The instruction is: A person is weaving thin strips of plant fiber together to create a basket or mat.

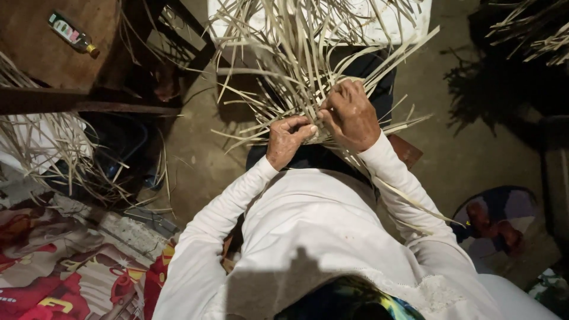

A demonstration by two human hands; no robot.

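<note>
My left hand (286, 141) pinching pale strips (296, 71), right hand (351, 115) gripping woven knot just beside. Loose ends fanning away beyond fingers; I am risking strip slipping, weave loosening, if pinch is weakening.

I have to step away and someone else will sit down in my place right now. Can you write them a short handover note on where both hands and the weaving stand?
Left hand: fingers curled, pinching pale strips at the near edge of the woven piece.
Right hand: laid over the woven piece, gripping strips beside the left hand; the two hands touch.
Work: a small plaited patch sits under the hands, over the lap. Long loose strips fan away from it, unwoven.
Done: only that small patch looks woven.
Left: most of each strip's length is still loose.
Nearby: another strip bundle lies on the left, and a small bottle lies on the wooden table.
</note>
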